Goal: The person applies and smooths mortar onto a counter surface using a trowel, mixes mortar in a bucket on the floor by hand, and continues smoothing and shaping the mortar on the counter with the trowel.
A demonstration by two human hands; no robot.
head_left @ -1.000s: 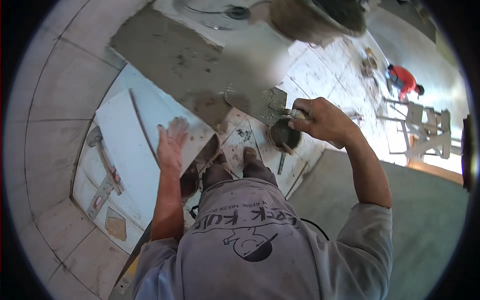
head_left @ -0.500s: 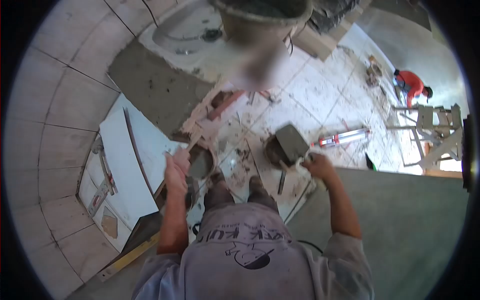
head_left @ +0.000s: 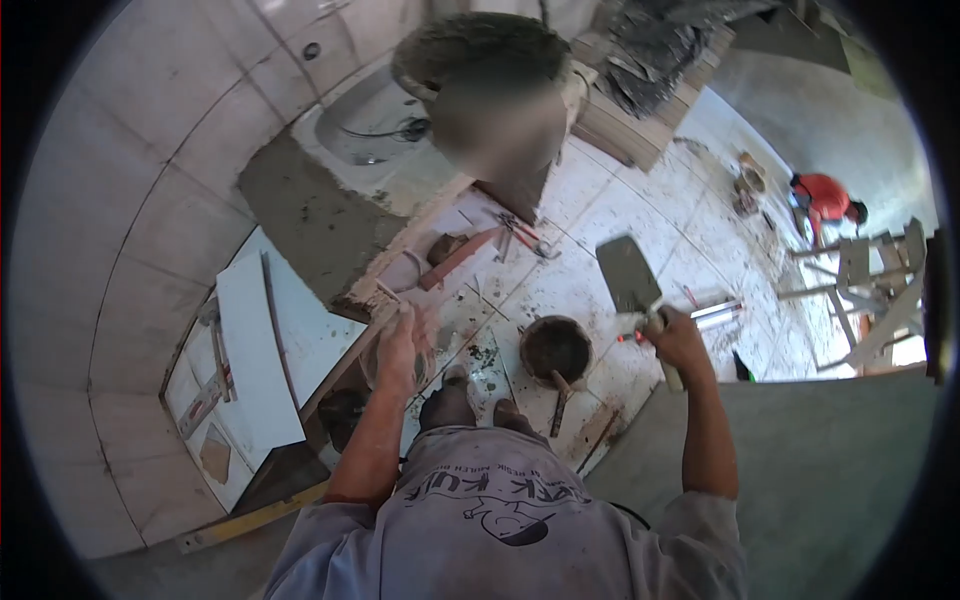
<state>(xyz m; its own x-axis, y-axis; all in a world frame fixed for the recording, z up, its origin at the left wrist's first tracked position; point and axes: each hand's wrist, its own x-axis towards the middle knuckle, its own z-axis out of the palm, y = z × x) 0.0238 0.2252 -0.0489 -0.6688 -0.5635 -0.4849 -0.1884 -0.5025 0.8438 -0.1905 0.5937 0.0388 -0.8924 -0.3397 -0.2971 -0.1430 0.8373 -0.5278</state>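
My right hand (head_left: 680, 345) grips the handle of a trowel (head_left: 630, 275) with a wide flat grey blade, raised above the floor. My left hand (head_left: 398, 350) is beside the front edge of the mortar-covered counter (head_left: 320, 215), over a round container that is partly hidden. Its fingers are blurred, and a short pale stick end shows near the fingertips. Between my hands, a bucket (head_left: 553, 345) with dark wet material stands on the floor. A wooden-handled tool (head_left: 560, 405) leans on its near rim.
A sink (head_left: 365, 130) is set in the counter, with a large mortar-crusted basin (head_left: 480, 50) behind. White panels (head_left: 250, 340) lean at left. Pliers (head_left: 525, 235), a brick-red bar (head_left: 460, 260) and a silver tube (head_left: 715, 312) lie about. A person in red (head_left: 825, 195) crouches near a wooden stand (head_left: 865, 265).
The trowel has moved up and right, away from above the bucket, uncovering its opening. My left hand has shifted right, closer to the counter edge. The camera view has shifted slightly.
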